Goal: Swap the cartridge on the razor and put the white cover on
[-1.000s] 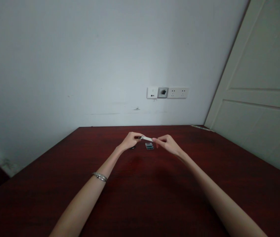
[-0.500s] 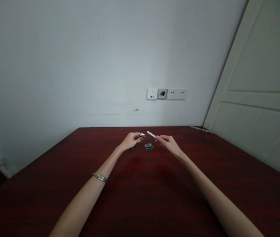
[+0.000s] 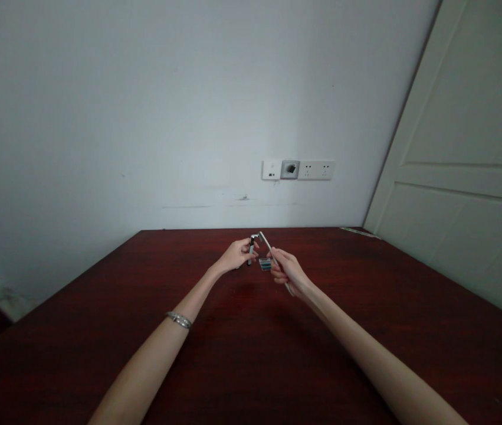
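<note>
My left hand (image 3: 236, 255) grips a razor (image 3: 251, 250) with a black and silver handle, held nearly upright with its silver head on top. A slim white toothbrush (image 3: 266, 241) slants up to the left from my right hand (image 3: 286, 268), whose fingers are closed round its handle. The brush's head is right beside the razor's head; whether they touch I cannot tell. Below and between the hands, a small clear case (image 3: 265, 264) with dark contents lies on the table, partly covered by my right fingers. A dark thing beneath my left hand is mostly hidden.
The dark red wooden table (image 3: 251, 354) reaches back to a pale wall (image 3: 189, 118) with sockets (image 3: 317, 170). A white panelled door (image 3: 467, 177) stands along the right side. A pale strip (image 3: 360, 232) lies at the far right table edge.
The razor has turned from lying tilted to nearly upright. My right hand has moved left and turned the toothbrush more upright, bringing its head beside the razor's head.
</note>
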A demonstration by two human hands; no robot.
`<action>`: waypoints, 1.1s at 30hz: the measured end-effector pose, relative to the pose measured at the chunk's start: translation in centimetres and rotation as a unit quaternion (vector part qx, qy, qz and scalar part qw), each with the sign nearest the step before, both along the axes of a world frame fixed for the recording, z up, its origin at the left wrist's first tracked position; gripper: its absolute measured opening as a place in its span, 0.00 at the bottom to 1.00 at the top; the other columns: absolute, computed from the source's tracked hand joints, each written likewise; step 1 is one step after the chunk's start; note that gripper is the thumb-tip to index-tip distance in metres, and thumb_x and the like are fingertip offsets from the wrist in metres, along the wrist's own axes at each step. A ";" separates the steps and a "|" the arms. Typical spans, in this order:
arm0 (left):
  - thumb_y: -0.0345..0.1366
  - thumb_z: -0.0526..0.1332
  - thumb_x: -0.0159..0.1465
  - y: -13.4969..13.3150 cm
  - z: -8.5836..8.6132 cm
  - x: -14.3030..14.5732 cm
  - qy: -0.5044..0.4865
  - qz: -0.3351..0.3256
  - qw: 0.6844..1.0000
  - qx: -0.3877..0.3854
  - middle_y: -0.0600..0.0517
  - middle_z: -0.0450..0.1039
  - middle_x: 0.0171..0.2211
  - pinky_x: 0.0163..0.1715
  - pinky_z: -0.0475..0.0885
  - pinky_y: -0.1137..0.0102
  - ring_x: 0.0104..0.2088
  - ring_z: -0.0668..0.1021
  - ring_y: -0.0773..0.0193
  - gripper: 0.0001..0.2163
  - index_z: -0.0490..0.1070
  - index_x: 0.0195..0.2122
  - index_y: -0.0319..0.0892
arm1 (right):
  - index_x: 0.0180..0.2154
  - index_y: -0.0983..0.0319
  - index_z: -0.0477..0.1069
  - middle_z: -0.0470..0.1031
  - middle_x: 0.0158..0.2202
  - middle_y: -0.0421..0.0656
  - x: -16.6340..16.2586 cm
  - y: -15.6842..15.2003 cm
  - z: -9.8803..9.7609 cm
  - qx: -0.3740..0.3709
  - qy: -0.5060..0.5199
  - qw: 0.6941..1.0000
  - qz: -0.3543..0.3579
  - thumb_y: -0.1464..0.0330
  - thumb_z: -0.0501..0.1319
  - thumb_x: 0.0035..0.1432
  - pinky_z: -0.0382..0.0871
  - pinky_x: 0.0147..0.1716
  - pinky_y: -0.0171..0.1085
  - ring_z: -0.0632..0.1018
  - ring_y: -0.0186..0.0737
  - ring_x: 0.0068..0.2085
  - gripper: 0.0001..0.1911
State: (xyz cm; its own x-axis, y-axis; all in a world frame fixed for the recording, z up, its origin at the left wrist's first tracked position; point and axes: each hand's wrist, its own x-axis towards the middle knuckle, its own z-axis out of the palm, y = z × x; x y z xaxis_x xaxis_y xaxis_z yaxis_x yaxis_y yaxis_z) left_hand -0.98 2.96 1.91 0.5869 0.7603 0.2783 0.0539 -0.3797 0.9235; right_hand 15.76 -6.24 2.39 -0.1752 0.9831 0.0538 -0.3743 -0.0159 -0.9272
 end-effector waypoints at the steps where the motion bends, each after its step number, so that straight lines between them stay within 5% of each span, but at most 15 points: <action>1: 0.29 0.63 0.52 -0.1 0.0 0.0 -0.001 0.000 1.000 -0.010 0.50 0.73 0.28 0.27 0.69 0.73 0.29 0.77 0.65 0.13 0.64 0.38 0.36 | 0.30 0.61 0.62 0.53 0.14 0.28 0.0 -0.1 0.0 0.009 0.006 1.000 0.003 0.52 0.63 0.47 0.36 0.12 0.24 0.48 0.20 0.13 0.20; 12: 0.30 0.63 0.54 -2.4 1.2 -0.5 -0.034 -0.124 0.974 -0.186 0.39 0.73 0.41 0.37 0.71 0.62 0.36 0.78 0.58 0.20 0.58 0.46 0.39 | 0.30 0.61 0.64 0.55 0.14 0.30 0.4 0.8 -1.1 0.109 -0.076 0.982 -0.134 0.50 0.59 0.48 0.42 0.10 0.26 0.53 0.23 0.12 0.21; 21: 0.32 0.63 0.55 -1.8 0.3 0.1 0.017 -0.168 0.972 -0.162 0.39 0.72 0.41 0.33 0.72 0.65 0.37 0.78 0.56 0.20 0.61 0.48 0.38 | 0.30 0.62 0.64 0.55 0.14 0.30 -0.8 0.3 -1.4 0.117 -0.115 0.976 -0.145 0.49 0.58 0.48 0.44 0.10 0.27 0.54 0.24 0.12 0.22; 28: 0.36 0.65 0.54 -1.6 0.1 -0.1 0.015 -0.119 0.984 -0.134 0.40 0.74 0.38 0.31 0.73 0.66 0.33 0.79 0.57 0.20 0.61 0.44 0.37 | 0.29 0.62 0.65 0.57 0.15 0.32 -0.8 0.0 -1.2 0.152 -0.185 0.960 -0.143 0.49 0.56 0.50 0.49 0.12 0.29 0.57 0.27 0.14 0.21; 33: 0.36 0.66 0.52 -1.7 0.5 -0.1 0.015 -0.065 0.990 -0.122 0.41 0.75 0.33 0.28 0.74 0.67 0.30 0.79 0.57 0.20 0.61 0.42 0.37 | 0.31 0.62 0.66 0.61 0.18 0.35 0.6 0.9 -1.8 0.226 -0.265 0.907 -0.236 0.52 0.53 0.55 0.54 0.19 0.31 0.63 0.31 0.19 0.20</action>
State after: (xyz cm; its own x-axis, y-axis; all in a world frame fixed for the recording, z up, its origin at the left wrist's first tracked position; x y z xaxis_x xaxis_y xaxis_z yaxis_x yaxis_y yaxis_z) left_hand -1.07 1.28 2.39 0.6890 0.7208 0.0763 0.0483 -0.1507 0.9874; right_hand 16.32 -5.31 0.60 0.1411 0.8540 0.5009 0.2600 0.4562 -0.8510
